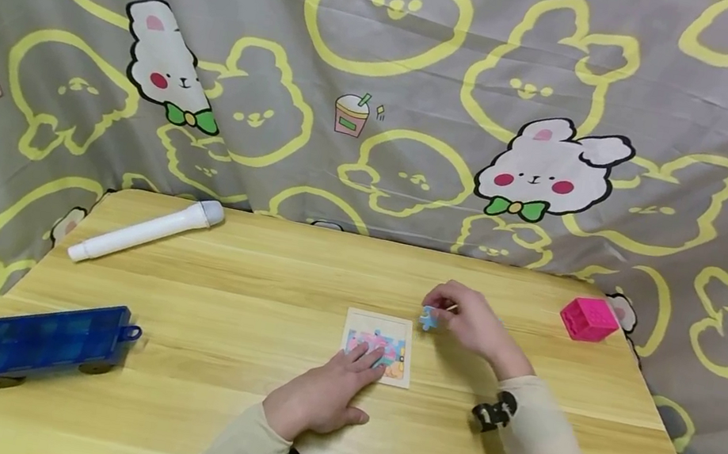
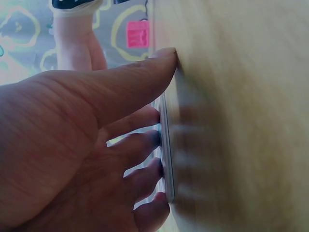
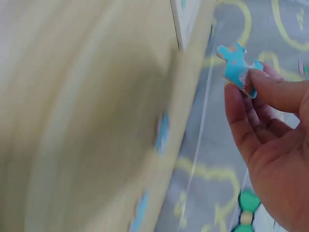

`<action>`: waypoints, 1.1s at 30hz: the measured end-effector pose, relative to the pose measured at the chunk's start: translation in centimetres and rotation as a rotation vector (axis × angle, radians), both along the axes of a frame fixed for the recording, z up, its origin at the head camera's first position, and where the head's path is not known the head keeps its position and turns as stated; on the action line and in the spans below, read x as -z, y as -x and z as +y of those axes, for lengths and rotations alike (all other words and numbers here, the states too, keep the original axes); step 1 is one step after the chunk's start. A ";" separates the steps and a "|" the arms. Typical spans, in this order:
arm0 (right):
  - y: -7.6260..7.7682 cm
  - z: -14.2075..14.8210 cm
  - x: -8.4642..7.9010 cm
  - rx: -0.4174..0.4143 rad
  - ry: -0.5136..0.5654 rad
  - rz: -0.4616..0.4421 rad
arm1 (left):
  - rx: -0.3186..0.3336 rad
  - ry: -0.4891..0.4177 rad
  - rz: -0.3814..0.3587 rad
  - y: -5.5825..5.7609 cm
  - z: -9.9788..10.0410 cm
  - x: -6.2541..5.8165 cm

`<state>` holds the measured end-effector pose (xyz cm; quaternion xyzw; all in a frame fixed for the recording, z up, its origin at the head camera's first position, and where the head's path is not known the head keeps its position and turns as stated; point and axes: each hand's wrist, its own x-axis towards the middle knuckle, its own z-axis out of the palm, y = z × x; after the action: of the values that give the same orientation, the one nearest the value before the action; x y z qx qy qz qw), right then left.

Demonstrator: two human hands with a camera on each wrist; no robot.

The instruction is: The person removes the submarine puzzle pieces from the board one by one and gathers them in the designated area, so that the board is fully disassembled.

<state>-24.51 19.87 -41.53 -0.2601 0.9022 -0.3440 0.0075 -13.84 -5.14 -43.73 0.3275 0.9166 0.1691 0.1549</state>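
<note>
A small puzzle board [image 1: 360, 320] with a pale frame lies flat on the table, partly filled with pink, blue and orange pieces. My left hand [image 1: 329, 391] rests its fingertips on the board's near left part, hiding some of the picture; in the left wrist view its thumb [image 2: 140, 82] reaches out over the wood beside the board. Just right of the board, my right hand [image 1: 467, 321] pinches a light-blue puzzle piece [image 3: 236, 66] between thumb and fingers, held above the table. Two more blue puzzle pieces [image 3: 162, 133] lie on the wood below that hand in the right wrist view.
A white microphone [image 1: 142, 232] lies at the back left, and a blue toy wagon [image 1: 52, 339] stands at the front left. Toward the back right sits a pink block [image 1: 589, 319]. Patterned cloth [image 1: 403, 209] hangs behind the wooden table [image 1: 236, 302].
</note>
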 end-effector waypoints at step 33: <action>1.7 14.3 1.8 0.271 -0.181 -0.163 | -0.014 -0.018 -0.003 -0.2 0.0 0.0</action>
<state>-26.17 34.12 -43.34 -0.1057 0.9526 -0.2794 0.0577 -13.61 -5.10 -43.78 0.3224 0.9170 0.1789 0.1522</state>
